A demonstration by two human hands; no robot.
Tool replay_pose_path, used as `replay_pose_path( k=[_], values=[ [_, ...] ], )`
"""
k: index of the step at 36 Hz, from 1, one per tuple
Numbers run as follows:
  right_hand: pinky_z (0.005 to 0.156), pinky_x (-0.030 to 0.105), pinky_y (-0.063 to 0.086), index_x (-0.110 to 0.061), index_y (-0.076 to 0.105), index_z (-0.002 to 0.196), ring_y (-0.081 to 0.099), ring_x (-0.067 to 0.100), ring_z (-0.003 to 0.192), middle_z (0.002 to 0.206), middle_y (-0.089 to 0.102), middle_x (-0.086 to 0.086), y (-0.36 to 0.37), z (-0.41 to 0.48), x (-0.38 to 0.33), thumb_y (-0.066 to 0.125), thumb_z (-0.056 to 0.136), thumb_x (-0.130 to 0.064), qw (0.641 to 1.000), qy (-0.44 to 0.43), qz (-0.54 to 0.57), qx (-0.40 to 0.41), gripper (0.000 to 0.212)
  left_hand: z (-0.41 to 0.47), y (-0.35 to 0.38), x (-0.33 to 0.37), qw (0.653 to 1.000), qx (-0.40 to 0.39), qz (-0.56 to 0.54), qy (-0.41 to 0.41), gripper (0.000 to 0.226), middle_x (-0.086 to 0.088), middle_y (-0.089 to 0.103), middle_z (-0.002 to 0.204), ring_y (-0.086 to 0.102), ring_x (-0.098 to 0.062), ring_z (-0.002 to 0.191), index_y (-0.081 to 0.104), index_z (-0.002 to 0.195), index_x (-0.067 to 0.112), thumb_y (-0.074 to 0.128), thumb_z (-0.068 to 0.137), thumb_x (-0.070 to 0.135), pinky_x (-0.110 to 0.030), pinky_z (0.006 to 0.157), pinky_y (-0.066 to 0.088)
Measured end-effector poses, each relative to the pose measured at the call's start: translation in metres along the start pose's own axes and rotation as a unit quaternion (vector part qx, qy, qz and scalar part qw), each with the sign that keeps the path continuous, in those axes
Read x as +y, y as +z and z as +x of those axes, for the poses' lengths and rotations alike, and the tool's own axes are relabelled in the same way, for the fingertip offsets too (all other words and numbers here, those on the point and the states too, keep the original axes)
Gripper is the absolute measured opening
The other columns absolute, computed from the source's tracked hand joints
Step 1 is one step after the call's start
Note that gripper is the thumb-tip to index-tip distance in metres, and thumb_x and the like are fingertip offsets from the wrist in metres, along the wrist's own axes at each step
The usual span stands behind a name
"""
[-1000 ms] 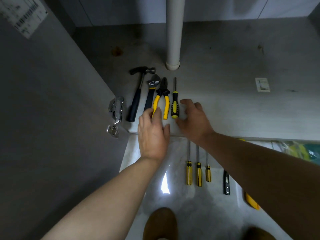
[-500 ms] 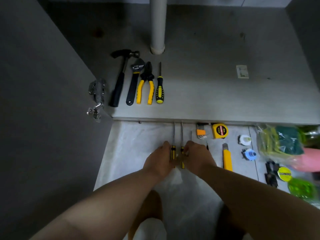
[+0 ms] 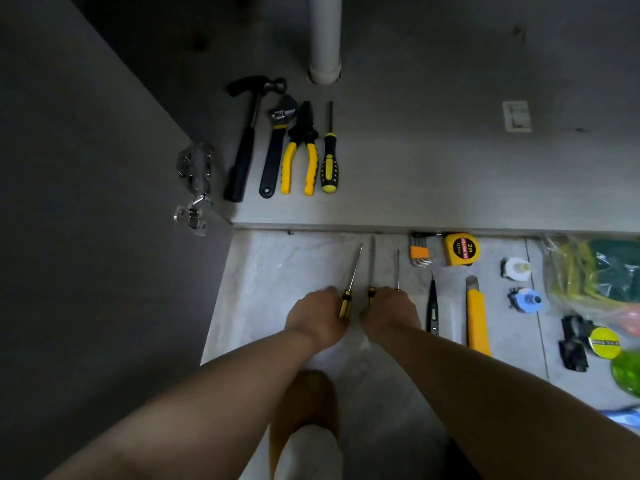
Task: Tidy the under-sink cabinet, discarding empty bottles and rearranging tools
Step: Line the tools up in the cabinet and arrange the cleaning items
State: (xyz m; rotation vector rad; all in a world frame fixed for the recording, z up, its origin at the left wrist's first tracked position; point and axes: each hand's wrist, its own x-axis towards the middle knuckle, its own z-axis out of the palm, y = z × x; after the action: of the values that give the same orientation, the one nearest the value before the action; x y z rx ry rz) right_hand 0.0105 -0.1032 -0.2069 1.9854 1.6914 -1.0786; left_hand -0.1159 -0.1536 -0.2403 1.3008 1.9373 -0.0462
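On the cabinet floor lie a black hammer, an adjustable wrench, yellow-handled pliers and a black-and-yellow screwdriver, side by side. On the tiled floor in front, my left hand grips a yellow-handled screwdriver, its shaft tilted to the right. My right hand covers the handles of two more screwdrivers, a thicker-shafted screwdriver and a thin screwdriver; its fingers are hidden.
A white drain pipe rises from the cabinet floor. A door hinge sticks out at the left. To the right on the tiles lie hex keys, a tape measure, a tester pen, a yellow utility knife, tape rolls and bagged sponges.
Both hands pulled back from the tools in the cabinet to the screwdrivers on the tiles. My left hand has taken one screwdriver, and its shaft now tilts.
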Motion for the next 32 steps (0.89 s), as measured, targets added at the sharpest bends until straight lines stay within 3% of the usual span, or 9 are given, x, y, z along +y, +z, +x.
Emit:
replay_pose_path(
  k=[3, 5, 8, 11, 16, 19, 23, 27, 32],
  values=[
    [0.081, 0.034, 0.060, -0.011, 0.063, 0.093, 0.073, 0.027, 0.088, 0.096, 0.073, 0.010, -0.002, -0.002, 0.003, 0.065, 0.089, -0.025, 0.999, -0.012, 0.005, -0.034, 0.015, -0.005, -0.005, -0.005, 0.999, -0.037, -0.030, 0.001, 0.012, 0.001, 0.067, 0.094, 0.064, -0.025, 0.089, 0.055, 0.090, 0.023, 0.062, 0.084, 0.031, -0.027, 0.062, 0.041],
    [0.074, 0.037, 0.063, -0.005, 0.063, 0.096, 0.075, 0.028, 0.079, 0.088, 0.074, 0.012, -0.006, -0.001, 0.005, 0.073, 0.084, -0.020, 0.997, -0.011, 0.037, -0.066, 0.021, -0.010, -0.008, -0.007, 0.994, -0.070, -0.085, 0.003, 0.013, 0.002, 0.065, 0.088, 0.063, -0.024, 0.083, 0.055, 0.090, 0.020, 0.065, 0.082, 0.020, -0.026, 0.059, 0.042],
    [0.062, 0.036, 0.064, 0.000, 0.065, 0.094, 0.075, 0.028, 0.064, 0.073, 0.074, 0.017, -0.024, -0.007, 0.011, 0.074, 0.086, -0.022, 0.979, -0.023, 0.131, -0.156, 0.025, -0.017, -0.016, -0.007, 0.973, -0.128, -0.189, 0.024, 0.017, -0.008, 0.057, 0.081, 0.053, -0.023, 0.075, 0.056, 0.093, 0.008, 0.063, 0.081, -0.002, -0.033, 0.067, 0.045],
    [0.060, 0.032, 0.062, -0.002, 0.066, 0.090, 0.076, 0.027, 0.066, 0.072, 0.074, 0.019, -0.052, -0.021, 0.019, 0.072, 0.088, -0.024, 0.958, -0.084, 0.121, -0.246, 0.023, -0.027, -0.029, 0.000, 0.947, -0.177, -0.264, 0.046, 0.025, -0.014, 0.050, 0.083, 0.049, -0.025, 0.079, 0.054, 0.094, 0.003, 0.061, 0.083, -0.017, -0.036, 0.069, 0.042],
    [0.047, 0.027, 0.055, -0.006, 0.052, 0.096, 0.073, 0.028, 0.062, 0.071, 0.072, 0.018, -0.107, -0.042, 0.023, 0.064, 0.093, -0.013, 0.940, -0.134, 0.109, -0.294, 0.014, -0.037, -0.065, 0.032, 0.925, -0.166, -0.316, 0.127, 0.030, -0.022, 0.059, 0.093, 0.059, -0.026, 0.088, 0.054, 0.109, -0.009, 0.068, 0.084, -0.016, -0.046, 0.083, 0.050],
    [0.047, 0.025, 0.052, -0.013, 0.053, 0.088, 0.072, 0.028, 0.062, 0.072, 0.070, 0.016, -0.142, -0.050, 0.017, 0.063, 0.094, -0.013, 0.945, -0.171, 0.136, -0.243, 0.012, -0.036, -0.088, 0.058, 0.928, -0.080, -0.325, 0.166, 0.027, -0.036, 0.062, 0.096, 0.060, -0.026, 0.087, 0.053, 0.104, -0.012, 0.070, 0.084, -0.013, -0.052, 0.085, 0.054],
    [0.044, 0.024, 0.047, -0.016, 0.052, 0.082, 0.068, 0.026, 0.057, 0.071, 0.067, 0.010, -0.173, -0.047, 0.004, 0.067, 0.091, -0.015, 0.953, -0.207, 0.190, -0.111, 0.017, -0.022, -0.114, 0.088, 0.931, 0.068, -0.318, 0.165, 0.021, -0.004, 0.058, 0.074, 0.054, -0.011, 0.065, 0.055, 0.094, 0.008, 0.076, 0.088, 0.009, -0.025, 0.067, 0.048],
    [0.048, 0.032, 0.053, -0.013, 0.050, 0.080, 0.068, 0.032, 0.060, 0.065, 0.065, 0.015, -0.185, -0.024, -0.013, 0.064, 0.089, -0.009, 0.950, -0.187, 0.250, -0.011, 0.017, 0.000, -0.142, 0.105, 0.940, 0.221, -0.226, 0.129, 0.015, 0.011, 0.059, 0.071, 0.055, -0.004, 0.066, 0.061, 0.092, 0.022, 0.074, 0.085, 0.025, -0.024, 0.064, 0.046],
    [0.040, 0.024, 0.051, -0.014, 0.057, 0.083, 0.067, 0.017, 0.043, 0.069, 0.069, 0.013, -0.184, 0.010, -0.030, 0.067, 0.088, -0.015, 0.947, -0.123, 0.294, 0.053, 0.011, 0.025, -0.169, 0.125, 0.963, 0.248, -0.085, 0.069, 0.021, -0.009, 0.069, 0.084, 0.064, -0.033, 0.085, 0.063, 0.090, 0.011, 0.065, 0.084, 0.031, -0.035, 0.070, 0.048]
  ],
)
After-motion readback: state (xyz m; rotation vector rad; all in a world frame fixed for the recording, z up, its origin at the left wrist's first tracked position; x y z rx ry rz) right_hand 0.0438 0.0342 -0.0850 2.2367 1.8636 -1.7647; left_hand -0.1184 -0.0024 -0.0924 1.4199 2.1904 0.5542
